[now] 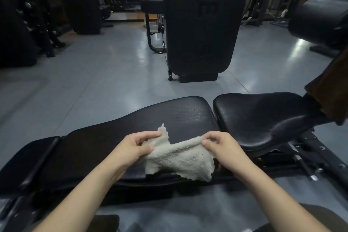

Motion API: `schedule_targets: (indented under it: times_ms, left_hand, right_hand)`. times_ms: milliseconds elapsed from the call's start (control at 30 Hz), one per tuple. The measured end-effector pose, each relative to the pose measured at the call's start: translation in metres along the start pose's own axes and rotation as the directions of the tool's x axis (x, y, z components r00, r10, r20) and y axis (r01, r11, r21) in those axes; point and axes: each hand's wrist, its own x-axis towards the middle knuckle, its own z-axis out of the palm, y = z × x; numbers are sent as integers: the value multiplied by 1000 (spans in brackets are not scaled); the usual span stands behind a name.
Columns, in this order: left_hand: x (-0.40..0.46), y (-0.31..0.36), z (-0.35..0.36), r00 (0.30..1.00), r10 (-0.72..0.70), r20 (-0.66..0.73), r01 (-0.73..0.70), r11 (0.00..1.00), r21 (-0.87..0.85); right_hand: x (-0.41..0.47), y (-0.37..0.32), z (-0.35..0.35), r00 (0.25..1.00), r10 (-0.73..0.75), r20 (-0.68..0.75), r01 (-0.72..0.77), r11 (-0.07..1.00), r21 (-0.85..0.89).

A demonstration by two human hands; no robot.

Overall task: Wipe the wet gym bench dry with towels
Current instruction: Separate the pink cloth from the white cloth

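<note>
L hand point(138, 144) grip: thumb and curled fingers pinch the towel's point(180, 158) left top corner. R hand point(221, 146) grip: thumb and forefinger pinch the towel's right top edge, other fingers loosely curled behind. Both grips closed on cloth, w/ the towel stretched between them and sagging in the middle.

Towel: off-white, nubby terry, small, w/ ragged, uneven edges; one pointed tip sticks up just past the L hand's fingers. Its lower part hangs down over the near edge of the surface point(169, 118), roughly at the middle of that edge. Can't tell if the cloth's underside actually touches the pad.

Surface: long black padded bench, leather-like, dull sheen, running left to right. A patch of fine cracked texture near its far right corner. Wet spots not clearly visible from here. Left end has a separate narrower pad point(28, 158). Right end butts up to a rounded black seat pad point(259, 117), a narrow gap between the two. Metal frame parts point(301, 164) show under the seat's near right side.

Beyond the far edge: glossy grey floor point(103, 73), a tall black machine point(203, 22) straight ahead, more dark gym gear at left, a black roller pad point(320, 19) at upper right. Brown fabric point(331, 88) at the right edge, by the seat's far right end.
</note>
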Motion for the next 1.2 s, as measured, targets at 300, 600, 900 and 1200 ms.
schedule_targets:
  times_ms: [300,600,900,1200]
  left_hand:
    - [-13,6,7,927,374,28,-373,915,150]
    - [-21,5,48,817,528,230,-576,755,312]
    - [-21,5,46,758,645,98,-603,635,484]
    - [-22,15,53,870,483,-104,-456,866,207]
  right_hand:
    - [-14,-19,15,938,139,316,-296,797,526]
    - [-22,-37,13,908,3,418,-351,550,758]
    - [-21,-31,7,910,-116,399,-211,697,685]
    - [-22,-23,22,932,-338,-132,320,937,-141]
